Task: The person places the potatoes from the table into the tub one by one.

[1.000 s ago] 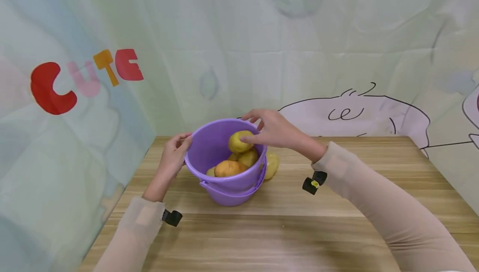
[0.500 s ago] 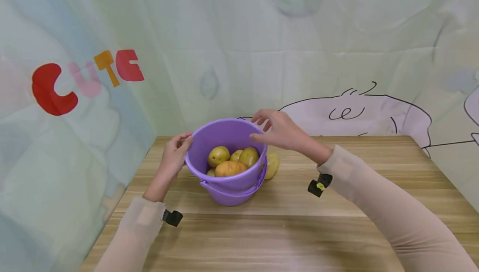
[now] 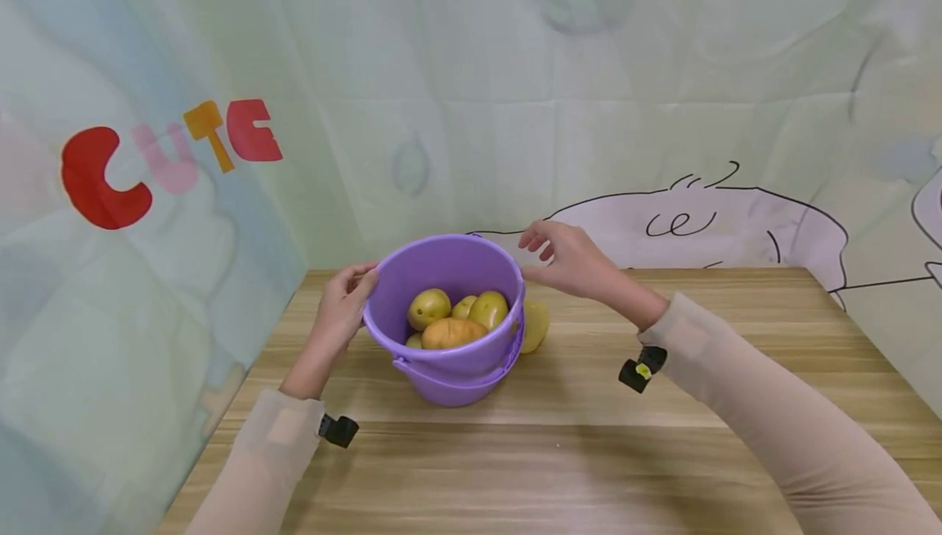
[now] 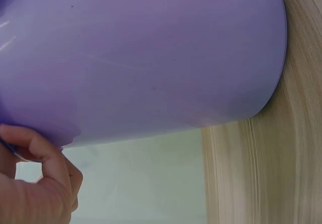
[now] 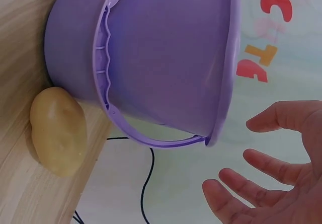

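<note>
A purple bucket (image 3: 456, 367) stands on the wooden table, its handle (image 5: 100, 58) hanging down along the outer wall. Inside lie several potatoes, among them a yellowish potato (image 3: 430, 308) and a more orange potato (image 3: 454, 333) at the front. My left hand (image 3: 343, 302) pinches the bucket's left rim between thumb and fingers. Just off the right rim is my right hand (image 3: 574, 261), its fingers spread and relaxed with nothing in them. One more potato (image 5: 59, 131) rests on the table against the bucket's right side, partly hidden behind it in the head view.
The wooden table (image 3: 662, 437) meets a pale printed curtain (image 3: 456, 110) at the back and left. Each sleeve carries a small black wrist camera (image 3: 338, 430).
The potato in my right hand has dropped into the bucket and lies at its left inside. My right hand has opened and drawn back right, past the rim. The left hand stays put.
</note>
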The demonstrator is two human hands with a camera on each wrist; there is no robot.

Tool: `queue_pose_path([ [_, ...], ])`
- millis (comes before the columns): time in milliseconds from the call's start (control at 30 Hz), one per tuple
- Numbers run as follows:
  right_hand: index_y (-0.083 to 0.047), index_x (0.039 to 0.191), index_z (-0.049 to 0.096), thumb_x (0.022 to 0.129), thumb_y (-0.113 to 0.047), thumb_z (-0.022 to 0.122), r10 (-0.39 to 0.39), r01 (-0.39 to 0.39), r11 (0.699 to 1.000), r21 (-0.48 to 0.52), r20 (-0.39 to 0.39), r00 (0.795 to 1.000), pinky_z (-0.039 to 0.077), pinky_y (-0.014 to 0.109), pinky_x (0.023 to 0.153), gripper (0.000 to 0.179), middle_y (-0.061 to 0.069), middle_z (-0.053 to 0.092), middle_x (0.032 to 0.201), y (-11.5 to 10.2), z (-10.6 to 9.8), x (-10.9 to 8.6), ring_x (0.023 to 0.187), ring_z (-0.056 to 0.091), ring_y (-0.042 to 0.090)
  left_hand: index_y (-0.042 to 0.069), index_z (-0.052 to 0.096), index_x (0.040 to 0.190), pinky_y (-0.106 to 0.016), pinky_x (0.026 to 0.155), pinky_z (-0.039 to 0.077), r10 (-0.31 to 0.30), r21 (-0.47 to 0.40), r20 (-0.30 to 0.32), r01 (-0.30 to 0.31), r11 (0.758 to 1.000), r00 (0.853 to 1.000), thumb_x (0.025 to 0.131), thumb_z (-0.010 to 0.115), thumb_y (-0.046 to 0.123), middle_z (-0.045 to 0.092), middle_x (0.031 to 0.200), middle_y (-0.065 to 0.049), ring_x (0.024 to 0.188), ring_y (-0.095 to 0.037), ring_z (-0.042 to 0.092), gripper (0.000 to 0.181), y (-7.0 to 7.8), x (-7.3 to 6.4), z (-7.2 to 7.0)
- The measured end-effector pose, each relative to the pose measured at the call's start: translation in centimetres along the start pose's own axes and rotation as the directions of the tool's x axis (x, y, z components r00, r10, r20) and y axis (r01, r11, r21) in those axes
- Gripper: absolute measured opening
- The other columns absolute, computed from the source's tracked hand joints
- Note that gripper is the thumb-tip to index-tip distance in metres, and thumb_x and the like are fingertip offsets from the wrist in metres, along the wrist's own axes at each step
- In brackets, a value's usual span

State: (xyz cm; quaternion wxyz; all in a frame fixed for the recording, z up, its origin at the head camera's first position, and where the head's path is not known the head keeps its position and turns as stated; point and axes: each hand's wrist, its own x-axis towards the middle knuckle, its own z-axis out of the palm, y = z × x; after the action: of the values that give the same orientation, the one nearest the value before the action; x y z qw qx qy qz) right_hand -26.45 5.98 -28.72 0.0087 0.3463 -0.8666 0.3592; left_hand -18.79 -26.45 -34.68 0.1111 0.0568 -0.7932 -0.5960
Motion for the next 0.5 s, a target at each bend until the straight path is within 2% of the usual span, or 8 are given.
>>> queue_pose_path([
  [300, 0.002, 0.112, 0.064, 0.085, -0.011, 0.074, 0.030, -0.030, 0.999, -0.018, 0.028, 0.999, 0.057, 0.043, 0.085, 0.032, 0.020, 0.065, 0.110, 1.5, 0.3, -0.5, 0.096, 0.064, 0.036, -0.005, 0.050, 0.139, -0.031, 0.071, 0.063, 0.006, 0.005, 0.001, -0.006, 1.000, 1.000, 0.107, 0.047, 0.025, 0.056, 0.104, -0.018, 0.083, -0.017, 0.065, 0.044, -0.2, 0.1, 0.0],
  [500, 0.006, 0.114, 0.062, 0.083, -0.004, 0.073, 0.008, -0.005, 1.000, -0.027, 0.105, 0.994, 0.055, 0.048, 0.090, 0.035, 0.023, 0.064, 0.113, 2.8, 0.9, -0.7, 0.104, 0.061, 0.040, -0.006, 0.050, 0.139, -0.029, 0.069, 0.062, 0.004, 0.007, -0.001, -0.004, 1.000, 1.000, 0.107, 0.048, 0.025, 0.057, 0.102, -0.016, 0.081, -0.016, 0.064, 0.045, -0.2, 0.0, 0.0],
])
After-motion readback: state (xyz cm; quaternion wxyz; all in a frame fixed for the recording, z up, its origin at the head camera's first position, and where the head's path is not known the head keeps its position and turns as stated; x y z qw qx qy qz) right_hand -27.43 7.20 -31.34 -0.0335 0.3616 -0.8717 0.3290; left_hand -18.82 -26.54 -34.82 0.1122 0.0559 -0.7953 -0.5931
